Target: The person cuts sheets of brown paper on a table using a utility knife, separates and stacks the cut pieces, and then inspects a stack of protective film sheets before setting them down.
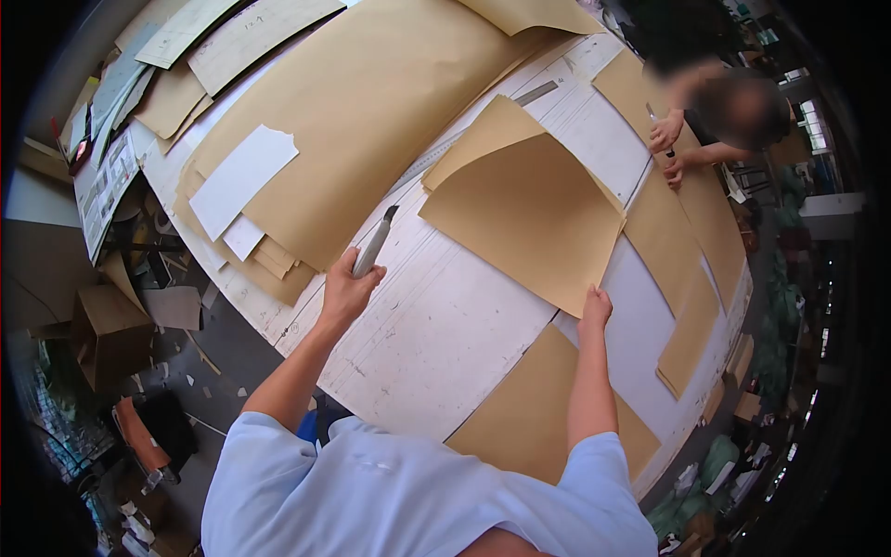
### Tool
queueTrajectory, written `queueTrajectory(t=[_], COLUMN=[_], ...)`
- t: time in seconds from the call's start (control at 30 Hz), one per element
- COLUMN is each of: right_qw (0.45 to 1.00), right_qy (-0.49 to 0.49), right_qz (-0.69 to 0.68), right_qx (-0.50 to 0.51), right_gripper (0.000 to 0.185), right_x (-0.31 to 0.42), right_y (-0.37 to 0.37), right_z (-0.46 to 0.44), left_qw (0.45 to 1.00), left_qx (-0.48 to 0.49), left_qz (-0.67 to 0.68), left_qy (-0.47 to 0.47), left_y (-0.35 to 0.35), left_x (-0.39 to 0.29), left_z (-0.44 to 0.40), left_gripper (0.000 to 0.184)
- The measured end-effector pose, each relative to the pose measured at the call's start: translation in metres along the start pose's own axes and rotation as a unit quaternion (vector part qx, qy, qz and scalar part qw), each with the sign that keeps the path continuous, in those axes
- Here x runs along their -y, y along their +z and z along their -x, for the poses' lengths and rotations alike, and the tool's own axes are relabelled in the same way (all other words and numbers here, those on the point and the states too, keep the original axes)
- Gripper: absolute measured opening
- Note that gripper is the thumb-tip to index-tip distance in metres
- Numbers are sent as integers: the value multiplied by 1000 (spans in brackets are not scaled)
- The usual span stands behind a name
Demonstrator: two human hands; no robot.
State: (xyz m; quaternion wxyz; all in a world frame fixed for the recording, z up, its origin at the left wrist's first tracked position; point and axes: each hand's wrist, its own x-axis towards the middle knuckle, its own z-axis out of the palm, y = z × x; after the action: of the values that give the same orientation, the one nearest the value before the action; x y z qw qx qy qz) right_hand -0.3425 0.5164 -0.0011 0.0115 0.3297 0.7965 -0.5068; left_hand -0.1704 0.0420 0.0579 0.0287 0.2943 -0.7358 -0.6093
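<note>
My left hand (pixel 351 290) is wrapped round the grey handle of a utility knife (pixel 375 243), its dark blade pointing up and away over the white table. With my right hand (pixel 596 308) I pinch the near right corner of a brown kraft paper sheet (pixel 524 223). That sheet is lifted and curves upward, its far part bent over. Another piece of brown paper shows beneath its far left edge. A metal ruler (pixel 536 94) lies just beyond, partly covered by the paper.
A large stack of kraft paper (pixel 371 84) covers the table's far left, with a white paper template (pixel 246 181) on it. Brown sheets (pixel 534 399) lie near me. At right, a co-worker's hands (pixel 670 148) hold a knife over kraft paper. A cardboard box (pixel 109 334) stands on the floor.
</note>
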Motion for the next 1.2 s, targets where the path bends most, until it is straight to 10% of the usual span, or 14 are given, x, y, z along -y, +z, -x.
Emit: queueTrajectory(t=[0.17, 0.63, 0.67, 0.87, 1.2], right_qw=[998, 995, 987, 966, 870], right_qy=[33, 55, -92, -131, -321], right_qz=[-55, -77, 90, 216, 368], right_qx=[-23, -36, -94, -56, 69], right_gripper=[16, 22, 22, 24, 32], right_x=[-12, 17, -48, -86, -220], right_y=[14, 13, 1, -113, -199], right_z=[4, 1, -51, 150, 297], left_qw=[979, 979, 979, 957, 958], left_qx=[47, 86, 98, 214, 164], left_qz=[-25, -11, -17, -148, 45], left_qy=[-196, -185, -176, -130, -230], left_y=[6, 13, 15, 25, 45], left_x=[73, 78, 77, 61, 78], left_z=[92, 137, 140, 171, 279], left_gripper=[20, 22, 22, 29, 19])
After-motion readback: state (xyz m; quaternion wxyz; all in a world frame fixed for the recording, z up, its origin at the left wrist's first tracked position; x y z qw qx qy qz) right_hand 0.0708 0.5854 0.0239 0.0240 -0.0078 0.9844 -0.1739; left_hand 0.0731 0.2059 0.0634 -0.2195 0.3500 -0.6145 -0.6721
